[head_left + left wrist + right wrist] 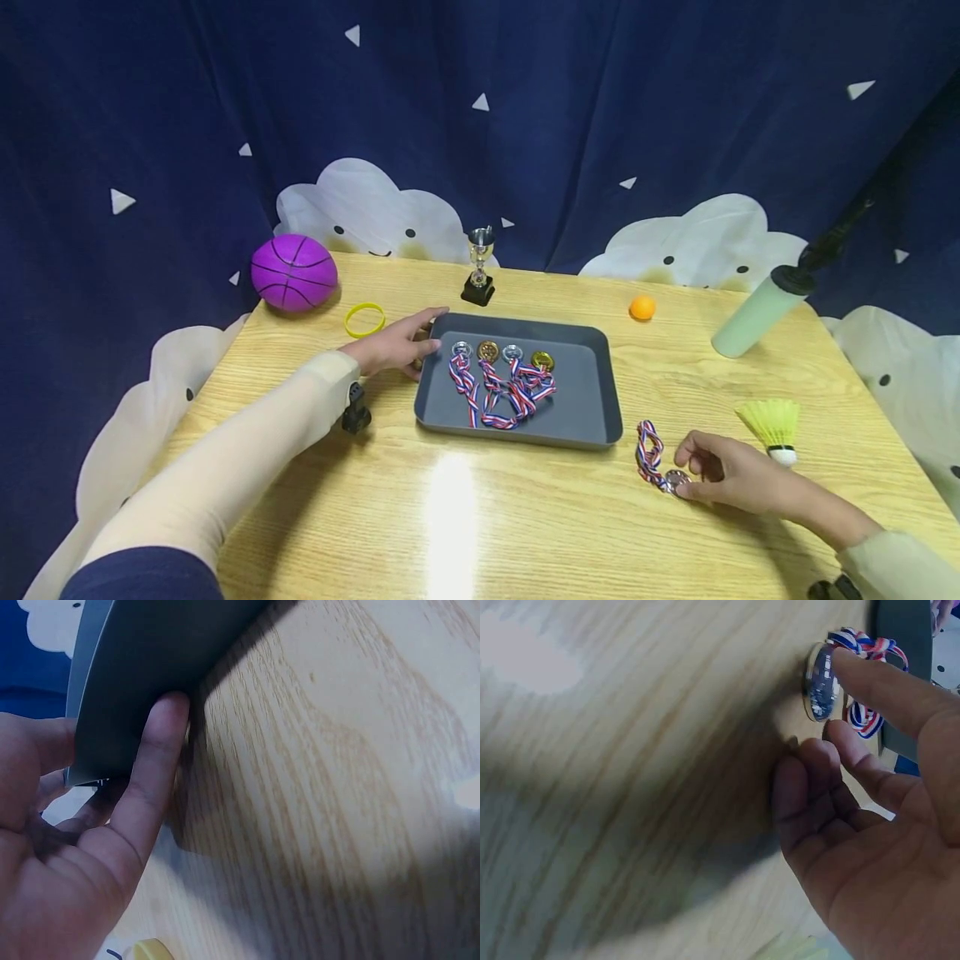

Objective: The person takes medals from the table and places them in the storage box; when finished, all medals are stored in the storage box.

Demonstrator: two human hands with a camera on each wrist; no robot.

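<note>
On the table's point(525, 517) left side, past the purple ball point(293, 272) & yellow band point(364, 319), the left hand point(393, 344) rests w/ relaxed, straightish fingers point(154, 776) against the gray tray's point(592, 417) left rim, steadying it, not clamping; four medals point(501, 352) lie inside in a row. To the right, the right hand point(723, 473) pinches a fifth medal point(676, 481) just off the tray's near-right corner, ribbon point(648, 452) trailing on the wood. Looks like the pickup step; next move prob needs a firm lift of disc + ribbon over the rim, beside the others.
</note>
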